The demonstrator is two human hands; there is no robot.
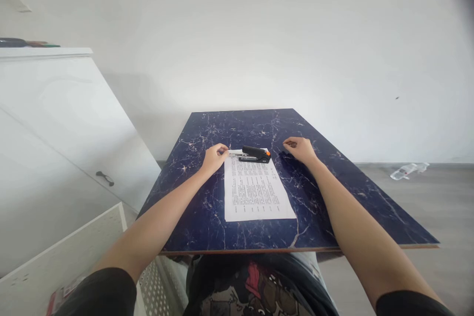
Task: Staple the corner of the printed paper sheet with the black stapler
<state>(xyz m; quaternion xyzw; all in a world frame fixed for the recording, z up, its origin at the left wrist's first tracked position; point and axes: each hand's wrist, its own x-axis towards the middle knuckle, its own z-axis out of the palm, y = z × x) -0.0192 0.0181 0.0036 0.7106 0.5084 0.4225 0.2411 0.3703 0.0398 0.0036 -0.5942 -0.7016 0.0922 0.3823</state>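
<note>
A slim black plastic stapler [255, 154] lies on flat printed paper [255, 192]. Beneath it spreads a veined navy surface [200, 232]; beyond stands a white wall [244, 34]. Left of the stapler, the left hand [217, 157] closes (on metal or paper, I cannot tell); right of it, the right hand [300, 149] curls, its grip hidden.

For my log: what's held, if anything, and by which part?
The left hand is at the top-left corner of the paper, grip uncertain; whether the right hand holds anything cannot be told.
</note>
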